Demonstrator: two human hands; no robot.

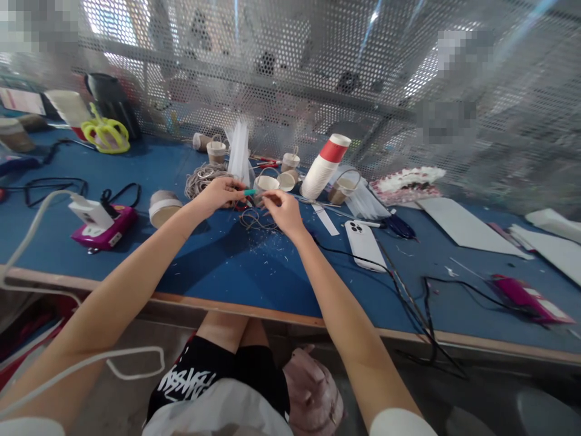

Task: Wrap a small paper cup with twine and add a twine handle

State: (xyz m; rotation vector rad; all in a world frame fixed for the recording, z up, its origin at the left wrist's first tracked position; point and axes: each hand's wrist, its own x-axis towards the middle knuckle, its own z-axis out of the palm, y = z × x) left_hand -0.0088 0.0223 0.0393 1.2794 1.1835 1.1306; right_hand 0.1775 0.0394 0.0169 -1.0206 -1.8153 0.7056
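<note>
Over the middle of the table, my left hand [223, 195] is closed with its fingertips on a small green piece [249, 192]; its kind is too small to tell. Just to the right, my right hand [284, 211] has its fingers pinched together, and what they hold is hidden. Right behind the fingers stands a small cup with a loop handle [267, 183]. Below them lies a loose loop of thin cord [256, 220] among white scraps. A grey bundle of cord [200, 181] sits behind my left hand.
A leaning stack of paper cups [323, 169] and clear plastic strips [239, 154] stand at the back. To the right lie a white phone [364, 245] and black cables [408, 303]. At left are a brown cup [164, 208] and a purple power strip [106, 233]. Perforated metal [290, 72] closes the back.
</note>
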